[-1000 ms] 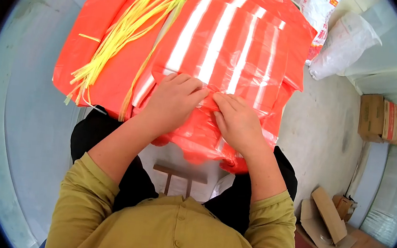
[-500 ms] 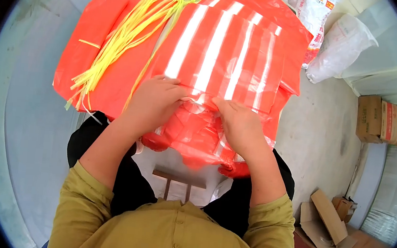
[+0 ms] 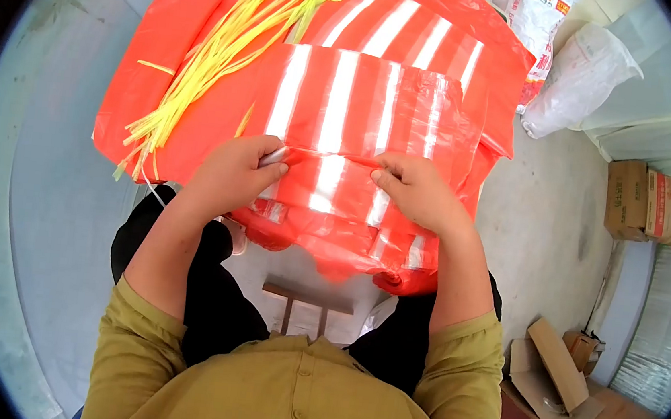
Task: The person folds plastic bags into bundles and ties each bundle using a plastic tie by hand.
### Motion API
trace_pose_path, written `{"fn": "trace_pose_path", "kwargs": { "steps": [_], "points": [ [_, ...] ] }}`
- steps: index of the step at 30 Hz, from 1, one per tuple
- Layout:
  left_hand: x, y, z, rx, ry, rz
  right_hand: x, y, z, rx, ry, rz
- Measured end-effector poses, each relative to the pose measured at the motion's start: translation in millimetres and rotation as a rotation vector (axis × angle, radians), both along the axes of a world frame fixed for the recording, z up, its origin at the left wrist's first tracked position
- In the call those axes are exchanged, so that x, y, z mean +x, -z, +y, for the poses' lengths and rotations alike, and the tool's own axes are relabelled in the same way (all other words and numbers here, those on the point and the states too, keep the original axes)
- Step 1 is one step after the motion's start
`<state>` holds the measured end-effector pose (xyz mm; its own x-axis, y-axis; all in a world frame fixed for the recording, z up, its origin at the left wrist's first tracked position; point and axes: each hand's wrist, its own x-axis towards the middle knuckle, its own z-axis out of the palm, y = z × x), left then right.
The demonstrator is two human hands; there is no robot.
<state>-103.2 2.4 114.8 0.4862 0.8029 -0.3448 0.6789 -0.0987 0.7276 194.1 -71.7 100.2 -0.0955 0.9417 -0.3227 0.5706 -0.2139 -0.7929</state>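
Stretched between my two hands is a red plastic sheet with shiny white stripes (image 3: 361, 107), its middle pulled up into a straight crosswise fold. My left hand (image 3: 238, 169) pinches the left end of that fold, thumb against curled fingers; a small pale object (image 3: 273, 157) shows at its fingers, its kind unclear. At the right end, my right hand (image 3: 418, 187) grips the plastic between thumb and forefinger. More striped red plastic (image 3: 401, 26) lies beneath and behind. Crumpled red plastic (image 3: 308, 243) hangs over the near table edge.
A bundle of yellow strips (image 3: 212, 68) lies across red plastic (image 3: 132, 101) on the left. White plastic bags (image 3: 578, 79) stand beyond the table's right side. Cardboard boxes (image 3: 645, 203) are by the right wall, and an opened carton (image 3: 550, 376) sits lower right.
The top striped sheet has been drawn toward me, baring more striped plastic behind it. Both hands have moved apart and now hold a raised, taut fold.
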Motion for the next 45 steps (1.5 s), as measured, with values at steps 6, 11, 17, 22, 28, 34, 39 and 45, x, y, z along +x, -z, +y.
{"fn": "trace_pose_path", "kwargs": {
  "steps": [6, 11, 17, 22, 28, 34, 39, 45],
  "points": [
    [2, 8, 2, -0.040, -0.085, -0.050, 26, -9, -21, 0.031, 0.078, -0.099],
    [2, 11, 5, -0.048, -0.062, -0.005, 41, 1, -46, -0.020, 0.186, -0.043],
    [4, 2, -1, 0.028, -0.134, 0.045, 22, -3, -49, 0.095, 0.256, -0.184],
    [0, 2, -5, 0.183, -0.159, 0.098, 23, 11, -52, 0.220, 0.185, -0.239],
    [-16, 13, -6, 0.269, -0.023, 0.054, 20, -8, -60, 0.178, 0.128, -0.290],
    [-18, -8, -18, 0.265, 0.050, 0.035, 19, -22, -64, 0.190, -0.007, -0.445],
    [-17, -7, -24, 0.340, 0.059, 0.037, 20, -22, -62, 0.229, -0.045, -0.634],
    [-21, 4, -22, 0.504, 0.135, 0.116, 30, -19, -66, 0.417, -0.054, -0.688]
  ]
}}
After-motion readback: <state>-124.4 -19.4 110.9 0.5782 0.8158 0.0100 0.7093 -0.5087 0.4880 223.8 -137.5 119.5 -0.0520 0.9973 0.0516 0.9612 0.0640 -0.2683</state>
